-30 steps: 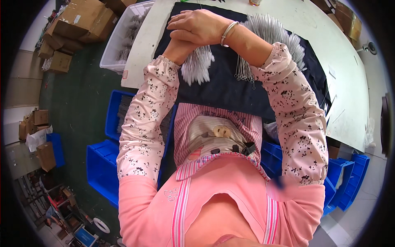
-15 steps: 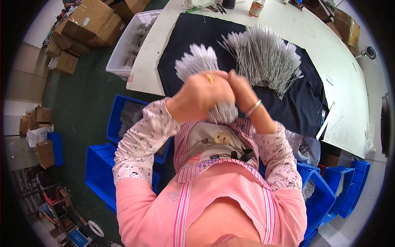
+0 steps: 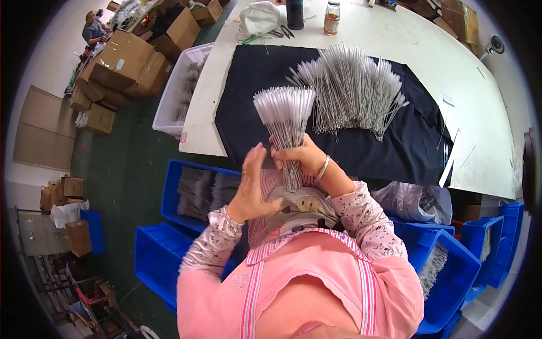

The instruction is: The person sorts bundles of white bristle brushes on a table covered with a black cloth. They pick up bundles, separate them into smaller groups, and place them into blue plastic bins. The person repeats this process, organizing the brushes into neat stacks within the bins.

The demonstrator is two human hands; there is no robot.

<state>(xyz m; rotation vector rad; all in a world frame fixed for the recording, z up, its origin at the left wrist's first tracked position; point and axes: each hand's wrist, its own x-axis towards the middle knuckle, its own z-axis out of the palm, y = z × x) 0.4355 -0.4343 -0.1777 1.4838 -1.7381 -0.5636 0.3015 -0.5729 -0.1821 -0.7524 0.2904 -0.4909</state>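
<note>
A bundle of thin wire-handled brushes (image 3: 285,110) stands upright above the table's near edge, white bristle ends up. My right hand (image 3: 307,155) is wrapped round its wire handles, and the loop ends poke out below the fist. Just to the left, my left hand (image 3: 251,189) is held open, thumb apart from the fingers, with nothing in it and not touching the bundle. A larger pile of the same brushes (image 3: 353,93) lies fanned out on the dark cloth (image 3: 248,70), beyond my right hand, loops toward me.
Blue bins (image 3: 155,257) with brushes stand at both sides, and a white crate (image 3: 164,116) is at the table's left. On the white table (image 3: 395,37) are a glass jar (image 3: 332,20), a dark bottle (image 3: 294,16) and scissors (image 3: 287,32). Another person (image 3: 93,31) is far back left.
My hands were both closed together round the bundle, which leaned left. My left hand has let go and drawn back open; the bundle is now upright in my right hand.
</note>
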